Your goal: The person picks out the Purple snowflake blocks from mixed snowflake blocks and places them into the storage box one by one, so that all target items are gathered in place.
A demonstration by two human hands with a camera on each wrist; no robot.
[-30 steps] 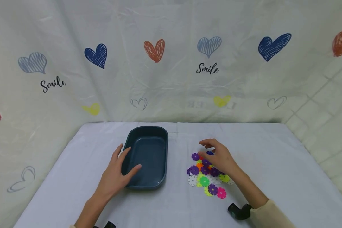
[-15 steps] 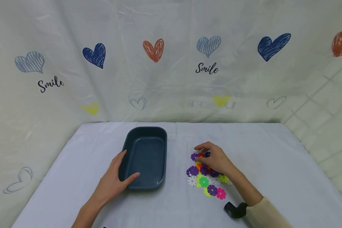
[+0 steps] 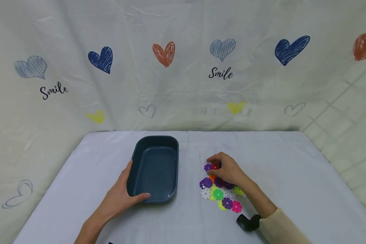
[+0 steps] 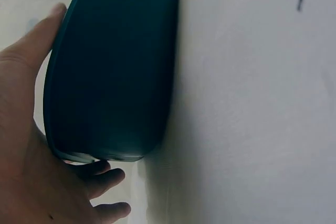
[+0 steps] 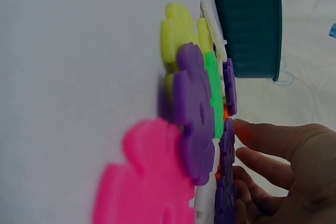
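Observation:
A dark blue-green rectangular tray [image 3: 154,173] stands left of the middle of the table. My left hand [image 3: 119,196] spans its near left corner, thumb along the near rim and the other fingers by the left side. Those fingers look straight in the left wrist view, beside the tray's wall [image 4: 113,66]. To the right lies a loose pile of flower-shaped plastic discs, among them purple [image 3: 227,203], green [image 3: 218,194] and pink [image 3: 236,206] ones. My right hand [image 3: 231,171] reaches over its far end, with thumb and fingers apart around the discs. Its hidden fingertips may touch some.
White cloth covers the table [image 3: 183,223]. A pale curtain [image 3: 189,84] printed with hearts hangs behind it. A black angled device [image 3: 249,222] sits by the right sleeve [image 3: 282,227]. The tray stands close to the pile's left side.
My left hand has lowered onto the tray's corner, and the tray has shifted very slightly left. My right hand has moved a little left and down over the far discs.

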